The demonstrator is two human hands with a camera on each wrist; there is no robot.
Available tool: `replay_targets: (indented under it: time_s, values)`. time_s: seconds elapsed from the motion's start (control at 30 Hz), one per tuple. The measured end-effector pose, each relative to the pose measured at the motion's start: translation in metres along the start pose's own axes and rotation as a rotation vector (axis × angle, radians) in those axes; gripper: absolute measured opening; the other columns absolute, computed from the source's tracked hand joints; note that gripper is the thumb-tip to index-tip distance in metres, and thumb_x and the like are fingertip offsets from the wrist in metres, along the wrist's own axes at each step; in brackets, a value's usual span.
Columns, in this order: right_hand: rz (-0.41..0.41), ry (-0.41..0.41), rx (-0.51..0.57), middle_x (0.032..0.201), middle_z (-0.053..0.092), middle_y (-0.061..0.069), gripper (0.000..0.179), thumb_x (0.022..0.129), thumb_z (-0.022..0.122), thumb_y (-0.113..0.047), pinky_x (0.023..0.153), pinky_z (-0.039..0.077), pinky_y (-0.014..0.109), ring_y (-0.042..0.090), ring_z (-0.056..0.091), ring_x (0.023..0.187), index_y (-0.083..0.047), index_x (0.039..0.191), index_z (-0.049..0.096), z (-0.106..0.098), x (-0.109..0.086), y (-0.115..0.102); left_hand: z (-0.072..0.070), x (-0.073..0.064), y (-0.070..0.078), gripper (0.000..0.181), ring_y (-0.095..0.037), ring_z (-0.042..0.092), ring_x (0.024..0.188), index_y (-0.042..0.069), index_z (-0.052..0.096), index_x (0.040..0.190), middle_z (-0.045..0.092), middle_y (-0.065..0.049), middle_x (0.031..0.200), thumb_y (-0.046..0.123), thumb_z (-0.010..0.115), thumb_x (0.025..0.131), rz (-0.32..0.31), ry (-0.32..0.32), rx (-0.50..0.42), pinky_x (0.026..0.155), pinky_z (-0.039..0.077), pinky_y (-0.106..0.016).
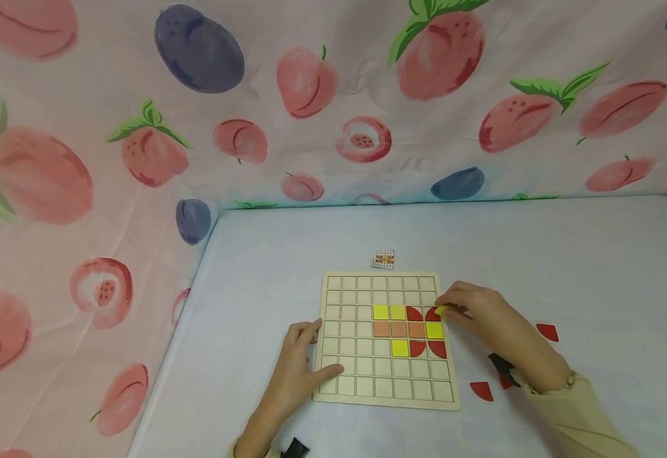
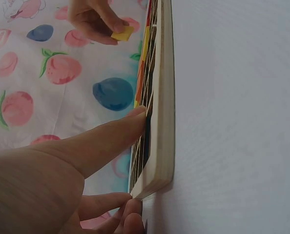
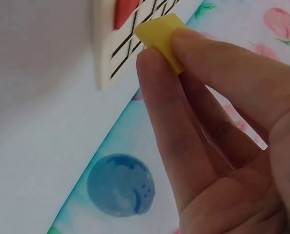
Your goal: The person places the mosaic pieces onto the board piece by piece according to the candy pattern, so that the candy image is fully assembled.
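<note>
Fruit-print cloth [image 1: 362, 83] at far and left of the white bench [image 1: 224, 305]. Grid board [image 1: 382, 387] flat on the bench; orange, yellow and red tiles set in the middle and right of its third to fifth rows, counted from the far edge. Left hand [image 1: 293, 366] at the board's left edge, fingers spread, thumb on the grid. Right hand [image 1: 485, 312] at the right edge, fingers pinching a yellow tile [image 3: 157, 31]. Small pattern card [image 1: 383, 259] just beyond the far edge. Three loose red pieces [image 1: 481, 391] right of the board, one partly hidden near the right wrist.
</note>
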State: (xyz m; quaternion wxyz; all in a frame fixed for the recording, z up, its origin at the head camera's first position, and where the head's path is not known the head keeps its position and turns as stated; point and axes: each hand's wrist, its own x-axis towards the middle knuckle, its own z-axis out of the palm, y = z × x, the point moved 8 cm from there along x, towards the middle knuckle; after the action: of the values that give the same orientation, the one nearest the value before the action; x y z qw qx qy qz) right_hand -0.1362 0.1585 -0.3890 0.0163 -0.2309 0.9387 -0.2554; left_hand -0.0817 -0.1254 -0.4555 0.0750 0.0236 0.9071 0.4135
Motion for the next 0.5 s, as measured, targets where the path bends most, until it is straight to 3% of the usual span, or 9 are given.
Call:
replay_targets:
  time_s: [0.5]
  values:
    - [-0.044,-0.023,-0.043,0.093,0.07,-0.006,0.02,0.079,0.082,-0.008,0.08,0.056,0.034,0.012,0.062,0.085,-0.013,0.097,0.076,0.014,0.011,-0.031,0.0,0.0,0.0,0.086,-0.019,0.047,0.112,0.003,0.047,0.145,0.045,-0.008,0.131,0.025,0.089,0.074,0.007,0.004,0.018,0.08,0.044,-0.025]
